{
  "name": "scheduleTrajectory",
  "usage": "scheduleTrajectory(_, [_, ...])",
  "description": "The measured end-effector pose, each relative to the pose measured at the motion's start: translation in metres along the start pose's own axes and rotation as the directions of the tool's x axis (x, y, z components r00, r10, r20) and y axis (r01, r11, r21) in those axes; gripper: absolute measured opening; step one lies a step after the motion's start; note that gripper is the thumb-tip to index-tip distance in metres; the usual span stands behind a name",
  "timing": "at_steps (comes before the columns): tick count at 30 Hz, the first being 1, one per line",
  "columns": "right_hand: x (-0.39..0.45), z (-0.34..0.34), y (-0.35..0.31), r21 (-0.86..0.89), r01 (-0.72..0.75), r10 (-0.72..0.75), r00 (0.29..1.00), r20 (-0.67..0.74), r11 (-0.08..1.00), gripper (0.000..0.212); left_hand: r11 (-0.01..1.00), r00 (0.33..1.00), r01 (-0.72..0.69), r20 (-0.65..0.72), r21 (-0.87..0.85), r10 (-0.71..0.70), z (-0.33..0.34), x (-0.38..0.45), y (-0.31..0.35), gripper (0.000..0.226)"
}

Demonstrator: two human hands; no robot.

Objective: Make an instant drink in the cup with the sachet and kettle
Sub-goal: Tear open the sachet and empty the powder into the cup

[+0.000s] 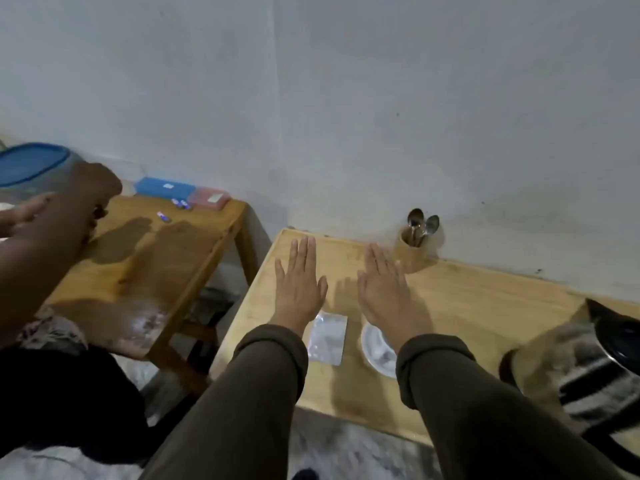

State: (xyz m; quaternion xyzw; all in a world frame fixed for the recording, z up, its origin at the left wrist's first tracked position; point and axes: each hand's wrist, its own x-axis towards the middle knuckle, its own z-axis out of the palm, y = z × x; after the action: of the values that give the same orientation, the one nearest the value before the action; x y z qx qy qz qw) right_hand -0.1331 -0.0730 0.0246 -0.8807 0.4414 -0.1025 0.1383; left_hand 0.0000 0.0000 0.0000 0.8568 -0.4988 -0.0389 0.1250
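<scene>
A silvery sachet [327, 338] lies flat on the wooden table [467, 299], between my two forearms. Right of it stands a white cup [375, 351], partly hidden under my right wrist. A steel kettle [585, 368] with a black lid sits at the table's right edge. My left hand [299, 282] is held flat above the table, fingers stretched out, holding nothing, just beyond the sachet. My right hand [384, 285] is flat and empty too, beyond the cup.
A wooden holder [412, 252] with spoons stands at the wall behind my right hand. A second wooden table [145, 258] on the left carries blue and pink boxes [164, 188]. Another person's hand [69, 209] reaches over it beside a blue-lidded container [31, 164].
</scene>
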Motion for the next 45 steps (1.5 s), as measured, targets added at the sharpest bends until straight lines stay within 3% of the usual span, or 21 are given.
scheduleTrajectory(5, [-0.006,0.048,-0.003,-0.046,-0.019,0.031,0.957,0.288,0.999,0.053,0.997,0.963,0.073,0.261,-0.013,-0.067,0.049,-0.020,-0.021,0.075])
scheduleTrajectory(11, [0.006,0.087,-0.001,-0.080,-0.050,0.080,0.895,0.439,0.996,0.055,0.996,0.915,0.073,0.392,0.053,-0.088,0.092,-0.023,-0.037,0.081])
scheduleTrajectory(15, [0.019,0.109,0.001,-0.119,-0.052,0.107,0.846,0.522,0.992,0.059,0.998,0.893,0.063,0.446,0.000,-0.056,0.107,-0.020,-0.045,0.080])
scheduleTrajectory(20, [0.027,0.130,0.003,-0.142,-0.128,0.186,0.816,0.547,0.982,0.059,0.997,0.885,0.053,0.466,-0.059,-0.020,0.116,-0.016,-0.051,0.083])
scheduleTrajectory(24, [0.029,0.137,-0.001,-0.214,-0.087,0.180,0.867,0.465,0.973,0.045,0.998,0.863,0.029,0.505,-0.048,-0.001,0.115,-0.011,-0.054,0.082])
scheduleTrajectory(29, [0.034,0.131,-0.009,-0.216,-0.136,0.214,0.895,0.392,0.967,0.027,0.997,0.863,0.017,0.505,-0.075,0.023,0.113,0.000,-0.055,0.078])
scheduleTrajectory(33, [0.039,0.117,-0.016,-0.074,-0.256,0.263,0.867,0.424,0.964,0.018,0.969,0.896,0.080,0.442,-0.235,0.033,0.104,0.006,-0.053,0.063])
scheduleTrajectory(35, [0.041,0.105,-0.018,0.027,-0.311,0.268,0.857,0.440,0.950,0.014,0.882,0.923,0.172,0.384,-0.439,0.011,0.093,0.010,-0.051,0.036])
scheduleTrajectory(37, [0.041,0.090,-0.017,0.129,-0.375,0.292,0.859,0.422,0.918,0.014,0.822,0.940,0.162,0.339,-0.545,0.039,0.079,0.015,-0.045,0.024])
scheduleTrajectory(41, [0.040,0.058,-0.009,0.310,-0.448,0.315,0.863,0.395,0.839,0.014,0.808,0.933,0.097,0.335,-0.582,0.129,0.054,0.026,-0.028,0.025])
scheduleTrajectory(45, [0.035,0.027,0.000,0.509,-0.511,0.388,0.859,0.335,0.693,0.028,0.816,0.924,0.034,0.330,-0.578,0.195,0.035,0.033,-0.004,0.023])
